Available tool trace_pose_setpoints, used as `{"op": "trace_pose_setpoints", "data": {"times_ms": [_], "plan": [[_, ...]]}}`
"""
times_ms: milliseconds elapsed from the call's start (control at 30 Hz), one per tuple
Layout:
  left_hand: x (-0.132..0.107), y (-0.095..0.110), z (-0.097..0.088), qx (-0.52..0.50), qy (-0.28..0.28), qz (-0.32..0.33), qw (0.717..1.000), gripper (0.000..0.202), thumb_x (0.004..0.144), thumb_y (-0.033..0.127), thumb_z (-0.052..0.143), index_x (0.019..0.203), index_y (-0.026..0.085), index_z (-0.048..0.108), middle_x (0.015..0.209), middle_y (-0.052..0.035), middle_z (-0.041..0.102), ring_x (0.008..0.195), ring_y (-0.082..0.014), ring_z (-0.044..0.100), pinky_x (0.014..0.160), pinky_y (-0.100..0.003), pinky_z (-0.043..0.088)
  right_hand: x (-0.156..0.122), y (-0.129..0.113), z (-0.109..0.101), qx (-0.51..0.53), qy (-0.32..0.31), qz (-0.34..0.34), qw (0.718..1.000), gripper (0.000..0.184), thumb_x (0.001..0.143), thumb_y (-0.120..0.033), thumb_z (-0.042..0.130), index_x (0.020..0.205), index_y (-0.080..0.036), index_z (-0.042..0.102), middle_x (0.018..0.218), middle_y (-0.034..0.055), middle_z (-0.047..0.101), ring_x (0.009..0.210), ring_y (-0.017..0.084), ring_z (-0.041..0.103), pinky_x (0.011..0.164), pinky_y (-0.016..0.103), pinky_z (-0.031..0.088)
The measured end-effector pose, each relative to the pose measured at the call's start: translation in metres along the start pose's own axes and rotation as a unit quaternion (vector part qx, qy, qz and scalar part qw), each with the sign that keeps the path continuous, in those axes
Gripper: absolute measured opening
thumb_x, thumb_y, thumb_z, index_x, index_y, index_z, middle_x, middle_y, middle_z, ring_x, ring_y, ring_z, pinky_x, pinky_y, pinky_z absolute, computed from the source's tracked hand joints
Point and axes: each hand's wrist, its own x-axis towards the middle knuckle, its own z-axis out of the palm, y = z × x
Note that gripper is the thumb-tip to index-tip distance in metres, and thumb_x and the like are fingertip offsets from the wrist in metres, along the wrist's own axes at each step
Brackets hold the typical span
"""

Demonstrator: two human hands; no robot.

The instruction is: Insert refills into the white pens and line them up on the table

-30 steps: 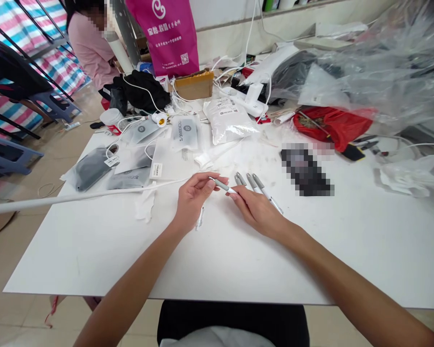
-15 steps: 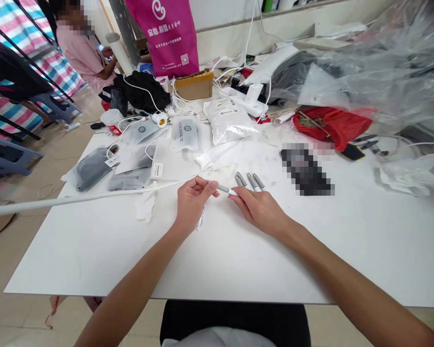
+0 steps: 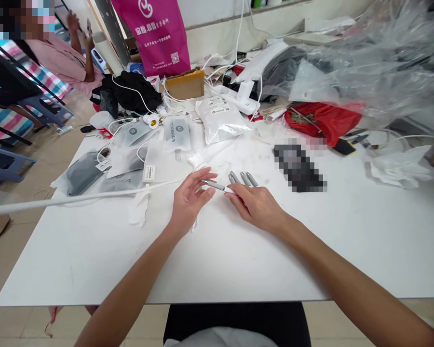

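Observation:
A marker pen (image 3: 214, 185) with a grey cap and a white barrel is pinched at its white end by my right hand (image 3: 256, 205). It lies nearly level above the table, the cap pointing left. My left hand (image 3: 188, 198) is open around the capped end, its thumb and fingers apart. The cap's tip is close to those fingers, and I cannot tell whether it touches them. Just behind my right hand, several grey-capped markers (image 3: 243, 179) lie side by side on the white table (image 3: 238, 265), their lower parts partly hidden by the hand.
A white cable (image 3: 94, 198) crosses the left side near my left hand. Several frosted pouches (image 3: 125, 181), a white plastic parcel (image 3: 222, 120) and a red bag (image 3: 325, 120) crowd the back. A blurred-out dark object (image 3: 299, 167) lies right. A person in pink (image 3: 58, 60) sits far left.
My left thumb and fingers have spread and let go of the marker's capped end. My right hand still holds the white end. The camera view has shifted slightly, and the person in pink has raised their hands.

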Motion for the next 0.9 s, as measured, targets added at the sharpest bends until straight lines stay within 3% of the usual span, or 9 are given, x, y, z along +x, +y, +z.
{"op": "trace_pose_setpoints", "data": {"times_ms": [100, 167, 300, 433, 500, 667, 767, 900], "plan": [[0.0003, -0.0010, -0.0011, 0.019, -0.003, -0.024, 1.000, 0.028, 0.091, 0.043, 0.086, 0.111, 0.024, 0.081, 0.096, -0.0062, 0.075, 0.079, -0.0149, 0.064, 0.074, -0.030, 0.054, 0.0003, 0.0003, -0.0019, -0.002, 0.001, -0.010, 1.000, 0.028, 0.116, -0.037, 0.040, 0.108, -0.020, 0.060, 0.070, 0.0023, 0.070, 0.051, 0.016, 0.059, 0.051, 0.031, 0.027], [0.0009, -0.0007, -0.0018, 0.029, 0.021, -0.022, 0.999, 0.027, 0.085, 0.041, 0.091, 0.101, 0.023, 0.080, 0.092, -0.0049, 0.073, 0.079, -0.0143, 0.063, 0.073, -0.028, 0.053, 0.0002, 0.0000, -0.0022, -0.004, 0.005, -0.019, 1.000, 0.026, 0.115, -0.036, 0.041, 0.106, -0.019, 0.060, 0.070, 0.0020, 0.069, 0.051, 0.016, 0.059, 0.051, 0.031, 0.026], [0.0018, 0.0019, -0.0014, 0.013, -0.009, -0.005, 1.000, 0.038, 0.085, 0.040, 0.091, 0.117, 0.025, 0.077, 0.115, -0.0093, 0.077, 0.101, -0.0206, 0.070, 0.081, -0.031, 0.056, 0.0001, -0.0009, -0.0012, -0.012, 0.019, -0.026, 0.999, 0.026, 0.115, -0.035, 0.042, 0.106, -0.019, 0.060, 0.071, 0.0017, 0.070, 0.051, 0.015, 0.058, 0.052, 0.030, 0.027], [0.0019, 0.0009, 0.0002, 0.040, 0.027, -0.032, 0.998, 0.025, 0.089, 0.044, 0.087, 0.095, 0.021, 0.080, 0.094, -0.0064, 0.077, 0.076, -0.0147, 0.064, 0.071, -0.030, 0.053, -0.0002, -0.0014, 0.0003, -0.010, 0.010, -0.020, 1.000, 0.025, 0.115, -0.035, 0.043, 0.109, -0.019, 0.061, 0.076, 0.0020, 0.072, 0.054, 0.015, 0.059, 0.052, 0.030, 0.027], [0.0019, -0.0004, 0.0006, 0.041, 0.050, -0.038, 0.997, 0.026, 0.087, 0.045, 0.088, 0.090, 0.021, 0.078, 0.091, -0.0047, 0.075, 0.074, -0.0135, 0.062, 0.070, -0.029, 0.053, -0.0002, -0.0013, 0.0006, -0.006, 0.004, -0.015, 1.000, 0.026, 0.115, -0.036, 0.043, 0.111, -0.019, 0.062, 0.080, 0.0027, 0.073, 0.056, 0.014, 0.060, 0.053, 0.031, 0.028], [0.0011, 0.0031, 0.0013, 0.013, -0.018, -0.018, 1.000, 0.030, 0.091, 0.038, 0.086, 0.117, 0.024, 0.079, 0.121, -0.0092, 0.079, 0.105, -0.0215, 0.073, 0.086, -0.033, 0.059, 0.0016, -0.0001, -0.0016, -0.004, 0.015, -0.018, 1.000, 0.026, 0.116, -0.031, 0.040, 0.119, -0.020, 0.063, 0.091, 0.0043, 0.077, 0.059, 0.014, 0.059, 0.054, 0.030, 0.030], [0.0012, 0.0053, 0.0020, 0.029, -0.012, -0.021, 0.999, 0.022, 0.093, 0.039, 0.083, 0.105, 0.021, 0.081, 0.111, -0.0098, 0.082, 0.096, -0.0204, 0.074, 0.084, -0.034, 0.059, 0.0029, 0.0006, -0.0022, -0.009, 0.024, -0.024, 0.999, 0.025, 0.116, -0.029, 0.040, 0.122, -0.020, 0.062, 0.094, 0.0058, 0.076, 0.064, 0.016, 0.062, 0.054, 0.030, 0.031], [0.0021, 0.0022, 0.0032, 0.043, 0.024, -0.031, 0.998, 0.027, 0.092, 0.046, 0.083, 0.094, 0.019, 0.078, 0.098, -0.0089, 0.082, 0.088, -0.0187, 0.074, 0.075, -0.031, 0.056, 0.0018, 0.0038, 0.0022, -0.011, 0.039, -0.020, 0.999, 0.016, 0.114, -0.032, 0.047, 0.115, -0.020, 0.058, 0.086, 0.0051, 0.074, 0.062, 0.017, 0.063, 0.054, 0.030, 0.035]]}}
